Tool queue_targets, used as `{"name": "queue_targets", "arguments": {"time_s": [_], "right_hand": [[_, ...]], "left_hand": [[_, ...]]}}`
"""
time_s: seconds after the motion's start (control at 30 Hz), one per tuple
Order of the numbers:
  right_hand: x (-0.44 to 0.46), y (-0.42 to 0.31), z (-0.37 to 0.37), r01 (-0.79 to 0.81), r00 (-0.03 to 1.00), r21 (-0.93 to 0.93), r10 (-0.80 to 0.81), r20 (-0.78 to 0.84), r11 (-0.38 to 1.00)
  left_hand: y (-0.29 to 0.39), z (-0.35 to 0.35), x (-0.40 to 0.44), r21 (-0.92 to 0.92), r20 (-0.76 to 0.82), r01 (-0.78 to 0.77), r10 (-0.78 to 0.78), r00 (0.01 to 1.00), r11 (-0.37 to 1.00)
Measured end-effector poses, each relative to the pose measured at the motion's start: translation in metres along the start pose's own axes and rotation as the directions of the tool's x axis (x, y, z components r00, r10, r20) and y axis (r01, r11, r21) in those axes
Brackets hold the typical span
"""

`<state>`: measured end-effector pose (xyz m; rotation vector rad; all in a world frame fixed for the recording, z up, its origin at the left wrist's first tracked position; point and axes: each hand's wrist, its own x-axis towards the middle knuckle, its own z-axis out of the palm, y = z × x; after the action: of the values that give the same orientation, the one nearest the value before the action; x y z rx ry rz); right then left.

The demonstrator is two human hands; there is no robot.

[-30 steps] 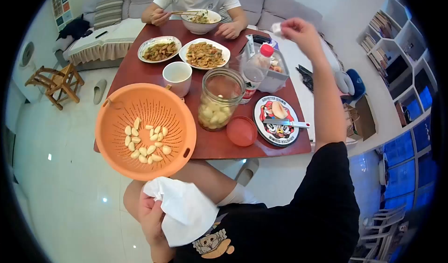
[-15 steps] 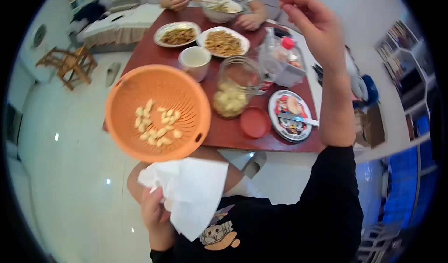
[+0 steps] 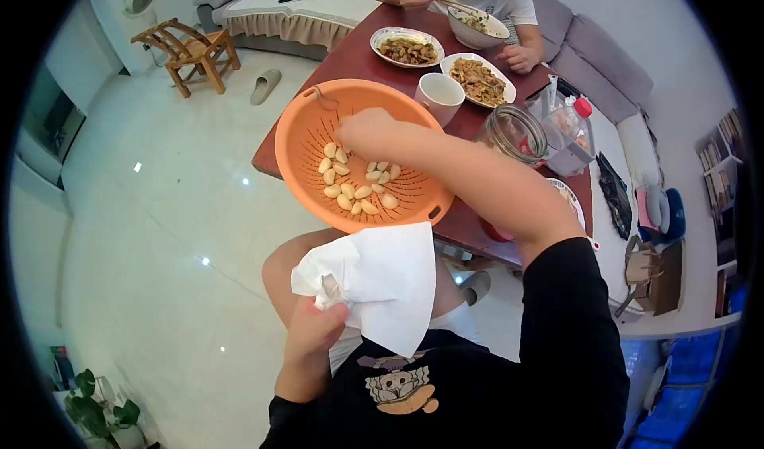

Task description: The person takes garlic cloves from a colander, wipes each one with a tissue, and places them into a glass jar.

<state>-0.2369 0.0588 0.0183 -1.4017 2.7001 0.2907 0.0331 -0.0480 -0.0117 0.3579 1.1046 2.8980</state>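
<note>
Here, nearest: left hand [image 3: 317, 329], pinching a soft, creased white sheet [image 3: 390, 278]. Beyond, well apart, right hand [image 3: 370, 136] — inside a round, slotted orange colander [image 3: 294, 142] by the red table [image 3: 342, 63], its grip I cannot tell — over smooth, teardrop garlic cloves [image 3: 363, 192]. Farther: threaded glass jar [image 3: 516, 124], glazed white mug [image 3: 438, 96].

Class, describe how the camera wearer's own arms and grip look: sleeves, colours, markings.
The right sleeve is plain black, ending roughly around the elbow; the left sleeve, also black, shows only partly. The left grip and right grip are ungloved, with no wristband visible.
</note>
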Motion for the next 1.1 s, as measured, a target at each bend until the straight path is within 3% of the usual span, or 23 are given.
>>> {"name": "queue_targets", "arguments": {"time_s": [0.1, 0.2, 0.27, 0.33, 0.43, 0.47, 0.57, 0.6, 0.67, 0.77, 0.8, 0.83, 0.87, 0.93, 1.03, 1.07, 1.1], "right_hand": [[0.006, -0.003, 0.011, 0.002, 1.0, -0.01, -0.003, -0.027, 1.0], [-0.003, -0.004, -0.007, -0.097, 0.993, 0.111, 0.089, 0.08, 0.989], [-0.02, -0.004, -0.012, 0.048, 0.949, 0.241, 0.031, -0.313, 0.969], [-0.063, -0.033, -0.045, 0.234, 0.82, 0.486, 0.097, -0.564, 0.842], [-0.123, -0.079, -0.053, 0.441, 0.637, 0.54, 0.174, -0.751, 0.717], [-0.136, -0.092, -0.044, 0.43, 0.564, 0.431, 0.137, -0.814, 0.793], [-0.158, -0.108, -0.019, 0.306, 0.595, 0.395, 0.15, -0.79, 0.866], [-0.163, -0.11, -0.012, 0.287, 0.597, 0.432, 0.193, -0.779, 0.855], [-0.172, -0.104, -0.006, 0.255, 0.589, 0.479, 0.258, -0.766, 0.84], [-0.179, -0.097, -0.016, 0.335, 0.547, 0.48, 0.248, -0.8, 0.811], [-0.182, -0.091, -0.01, 0.373, 0.601, 0.465, 0.173, -0.781, 0.803], [-0.186, -0.09, -0.008, 0.376, 0.573, 0.528, 0.257, -0.778, 0.762], [-0.19, -0.091, -0.006, 0.382, 0.547, 0.59, 0.34, -0.765, 0.712], [-0.197, -0.084, 0.0, 0.415, 0.522, 0.674, 0.446, -0.727, 0.611], [-0.199, -0.083, 0.015, 0.546, 0.652, 0.817, 0.519, -0.553, 0.185], [-0.199, -0.087, 0.017, 0.56, 0.673, 0.818, 0.504, -0.541, 0.13], [-0.202, -0.088, 0.018, 0.546, 0.67, 0.806, 0.457, -0.585, 0.23]], "left_hand": [[0.004, -0.003, -0.002, 0.14, -0.091, 0.065, -0.052, 0.995, 0.988], [0.009, 0.011, 0.003, 0.128, -0.357, 0.152, -0.098, 0.929, 0.98], [0.006, -0.006, 0.002, 0.354, -0.354, 0.121, 0.013, 0.935, 0.928], [-0.009, -0.032, 0.004, 0.583, -0.336, 0.037, 0.2, 0.92, 0.812], [-0.019, -0.037, 0.01, 0.654, -0.246, -0.086, 0.319, 0.915, 0.752], [-0.025, -0.04, 0.009, 0.659, -0.262, -0.036, 0.275, 0.925, 0.751], [-0.028, -0.007, 0.014, 0.17, -0.277, -0.177, 0.22, 0.935, 0.969], [-0.026, 0.002, 0.019, 0.238, -0.2, -0.162, 0.212, 0.957, 0.958], [-0.025, 0.015, 0.028, 0.176, -0.224, -0.038, 0.078, 0.971, 0.984], [-0.02, 0.035, 0.04, 0.155, -0.233, 0.103, -0.065, 0.97, 0.982], [-0.019, 0.037, 0.041, 0.11, -0.197, 0.121, -0.098, 0.975, 0.986], [-0.018, 0.04, 0.043, 0.067, -0.162, 0.141, -0.129, 0.978, 0.988], [-0.021, 0.049, 0.041, 0.092, -0.35, 0.196, -0.152, 0.924, 0.976], [-0.028, 0.046, 0.044, 0.136, -0.272, 0.142, -0.101, 0.957, 0.981], [-0.032, 0.053, 0.044, 0.121, -0.249, 0.134, -0.101, 0.963, 0.983], [-0.037, 0.05, 0.044, 0.108, -0.23, 0.13, -0.103, 0.968, 0.986], [-0.041, 0.048, 0.044, 0.094, -0.208, 0.127, -0.105, 0.972, 0.987]]}}
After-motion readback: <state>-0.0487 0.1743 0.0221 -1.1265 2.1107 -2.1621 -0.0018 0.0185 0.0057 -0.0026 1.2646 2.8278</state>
